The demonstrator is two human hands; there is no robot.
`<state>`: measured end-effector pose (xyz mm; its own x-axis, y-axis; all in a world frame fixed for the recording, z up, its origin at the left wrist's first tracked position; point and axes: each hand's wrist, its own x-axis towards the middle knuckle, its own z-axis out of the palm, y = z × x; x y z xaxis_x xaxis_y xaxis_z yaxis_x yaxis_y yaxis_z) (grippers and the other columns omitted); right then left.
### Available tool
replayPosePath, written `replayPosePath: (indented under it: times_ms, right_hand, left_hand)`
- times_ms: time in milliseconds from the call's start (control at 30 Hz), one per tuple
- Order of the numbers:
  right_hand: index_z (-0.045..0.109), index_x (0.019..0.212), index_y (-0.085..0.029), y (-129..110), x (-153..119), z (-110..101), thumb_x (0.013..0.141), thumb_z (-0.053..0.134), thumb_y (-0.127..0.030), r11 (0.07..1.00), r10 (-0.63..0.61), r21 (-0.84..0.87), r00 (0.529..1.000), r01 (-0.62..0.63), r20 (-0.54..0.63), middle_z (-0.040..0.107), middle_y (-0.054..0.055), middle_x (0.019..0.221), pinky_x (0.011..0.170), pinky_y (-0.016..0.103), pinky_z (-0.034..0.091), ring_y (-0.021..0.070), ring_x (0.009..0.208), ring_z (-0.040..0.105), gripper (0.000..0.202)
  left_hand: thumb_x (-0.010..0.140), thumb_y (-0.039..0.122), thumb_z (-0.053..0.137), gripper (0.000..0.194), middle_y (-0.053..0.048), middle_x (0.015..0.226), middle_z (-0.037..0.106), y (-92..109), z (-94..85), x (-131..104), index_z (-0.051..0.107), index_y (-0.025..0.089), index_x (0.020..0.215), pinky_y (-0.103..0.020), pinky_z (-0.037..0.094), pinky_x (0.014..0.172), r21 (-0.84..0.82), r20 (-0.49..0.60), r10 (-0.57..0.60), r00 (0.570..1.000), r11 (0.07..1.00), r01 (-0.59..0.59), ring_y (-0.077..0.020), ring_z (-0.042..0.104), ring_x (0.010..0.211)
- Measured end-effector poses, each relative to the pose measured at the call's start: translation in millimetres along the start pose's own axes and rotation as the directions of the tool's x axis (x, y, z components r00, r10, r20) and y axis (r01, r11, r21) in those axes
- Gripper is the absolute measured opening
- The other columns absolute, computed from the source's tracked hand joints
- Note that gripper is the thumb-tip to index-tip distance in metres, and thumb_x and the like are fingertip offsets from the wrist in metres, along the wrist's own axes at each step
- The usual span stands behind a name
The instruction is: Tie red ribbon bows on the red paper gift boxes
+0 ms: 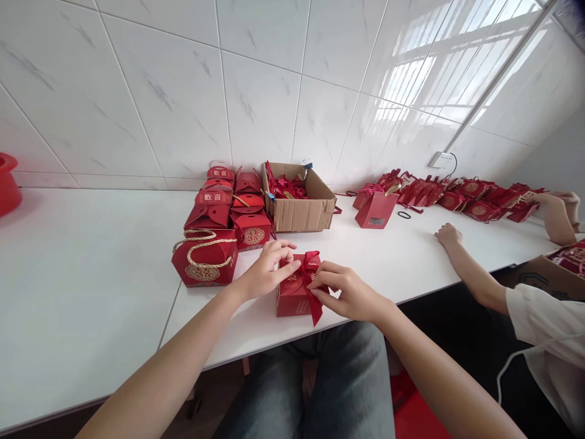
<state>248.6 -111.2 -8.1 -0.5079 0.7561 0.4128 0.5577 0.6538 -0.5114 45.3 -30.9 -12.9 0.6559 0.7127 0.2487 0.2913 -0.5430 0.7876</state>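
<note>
A small red gift box (291,303) with gold print stands on the white table in front of me. A red ribbon (315,308) is looped into a bow over its top, and one tail hangs down the front. My right hand (350,289) pinches the ribbon at the right side of the bow. On the other side, my left hand (267,268) rests at the top of the box, thumb near the bow and its fingers apart from the thumb. The underside of the bow is hidden by my fingers.
Finished-looking red boxes (212,198) with gold cords stand in rows at left. Behind is a cardboard box (299,216) of red ribbons. A red bag-shaped box (377,210) and several more packets lie right, near a co-worker's hand (448,235). A red tub (8,186) stands far left.
</note>
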Motion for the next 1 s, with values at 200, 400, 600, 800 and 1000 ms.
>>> replayPosePath:
  times_ms: [200, 400, 600, 800, 1000]
  right_hand:
    - [0.064, 0.089, -0.02, -7, -5, 10, 0.087, 0.049, -0.017, 0.999, 0.036, 0.018, 0.997, -0.034, -0.075, 0.056, 0.006, 0.083, 0.061, 0.027, 0.047, 0.0147, 0.07, 0.053, 0.015]
    - [0.062, 0.083, -0.019, -10, -5, 2, 0.087, 0.052, -0.021, 0.989, 0.148, 0.057, 0.918, -0.137, -0.368, 0.056, 0.003, 0.074, 0.055, 0.026, 0.045, 0.0116, 0.059, 0.05, 0.011]
    - [0.055, 0.118, -0.021, 24, 15, -22, 0.084, 0.052, -0.021, 0.943, 0.323, 0.135, 0.934, -0.304, -0.152, 0.063, 0.009, 0.112, 0.062, 0.029, 0.051, 0.0134, 0.073, 0.059, 0.035]
    - [0.055, 0.115, -0.019, 27, 25, -20, 0.083, 0.059, -0.028, 0.806, 0.39, 0.451, 0.917, -0.383, 0.081, 0.065, 0.007, 0.098, 0.068, 0.031, 0.053, 0.014, 0.076, 0.062, 0.034]
    - [0.064, 0.095, -0.016, 16, 34, -22, 0.079, 0.062, -0.031, 0.712, 0.495, 0.523, 0.863, -0.469, 0.1, 0.065, 0.002, 0.076, 0.056, 0.026, 0.047, 0.0106, 0.06, 0.057, 0.021]
  left_hand:
    - [0.087, 0.048, 0.047, 0.034, -0.01, 0.115, 0.052, -1, 1.5, 1, 0.046, 0.019, 0.068, -0.044, 0.032, 0.104, 0.067, -0.042, 0.028, 0.999, 0.997, -0.025, -0.0262, 0.04, 0.121]
    - [0.086, 0.038, 0.044, 0.025, -0.007, 0.114, 0.051, 4, -1.7, 0, 0.047, 0.019, 0.07, -0.039, 0.035, 0.101, -0.118, 0.029, -0.054, 0.998, 0.991, 0.057, -0.0242, 0.047, 0.113]
    - [0.068, 0.017, 0.045, 0.005, -0.007, 0.128, 0.047, 3, -6.7, -1, 0.045, 0.02, 0.072, -0.043, 0.03, 0.107, -0.258, 0.1, -0.074, 0.992, 0.961, 0.097, -0.0256, 0.039, 0.125]
    - [0.08, 0.029, 0.046, 0.016, -0.007, 0.133, 0.048, 3, -7.9, 0, 0.05, 0.019, 0.069, -0.043, 0.029, 0.108, -0.306, 0.124, -0.038, 0.992, 0.949, 0.075, -0.0268, 0.039, 0.127]
    - [0.084, 0.038, 0.05, 0.024, -0.007, 0.134, 0.048, 7, -7.1, 0, 0.055, 0.019, 0.069, -0.041, 0.031, 0.108, -0.313, 0.093, -0.086, 0.992, 0.943, 0.111, -0.0267, 0.042, 0.126]
